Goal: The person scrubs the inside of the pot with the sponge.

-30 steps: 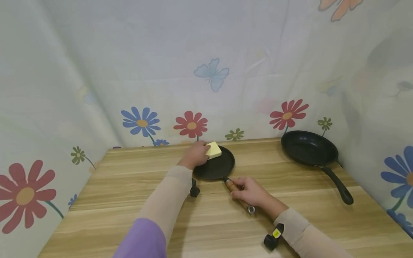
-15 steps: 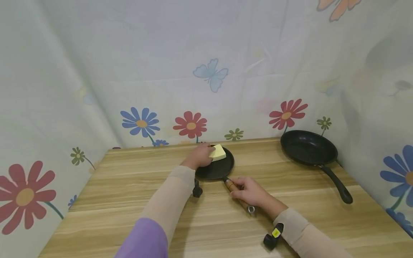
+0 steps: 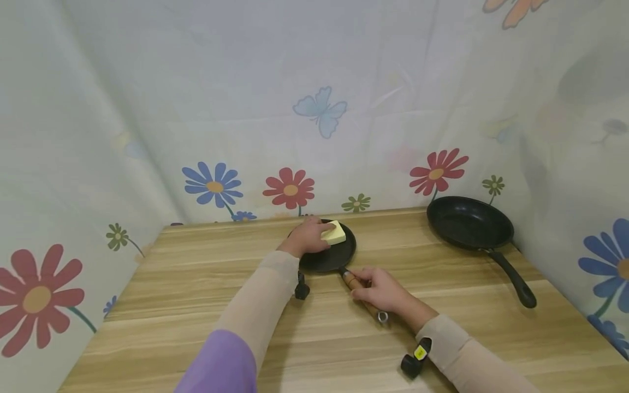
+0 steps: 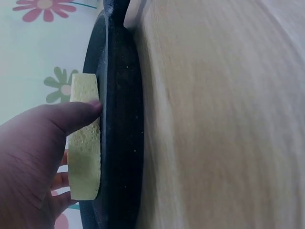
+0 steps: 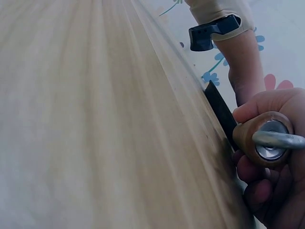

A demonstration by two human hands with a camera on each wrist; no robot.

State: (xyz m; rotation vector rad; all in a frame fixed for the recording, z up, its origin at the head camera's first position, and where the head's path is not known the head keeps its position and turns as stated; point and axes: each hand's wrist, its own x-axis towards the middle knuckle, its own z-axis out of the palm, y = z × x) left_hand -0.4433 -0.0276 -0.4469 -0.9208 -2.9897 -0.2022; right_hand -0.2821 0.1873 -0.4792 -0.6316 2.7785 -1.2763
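A small flat black pan (image 3: 324,261) lies near the back of the wooden table, its wooden handle (image 3: 351,280) pointing toward the front right. My left hand (image 3: 309,238) grips a pale yellow sponge (image 3: 336,234) on the pan's inner surface. In the left wrist view, the thumb lies along the near side of the sponge (image 4: 85,157), with fingers partly hidden behind it. My right hand (image 3: 380,290) holds the handle, thumb on one side and fingers curled beneath; the metal ring (image 5: 279,139) at its end shows in the right wrist view.
A larger, deeper black frying pan (image 3: 469,226) stands at the back right of the table (image 3: 206,284), its black handle pointing to the front right. Behind the table hangs a flower-printed curtain (image 3: 236,109). A black camera (image 3: 415,359) is strapped at the right wrist.
My left hand has moved the sponge to the right across the pan, mostly in the first half second. My right hand stays on the handle, and the large pan has not moved.
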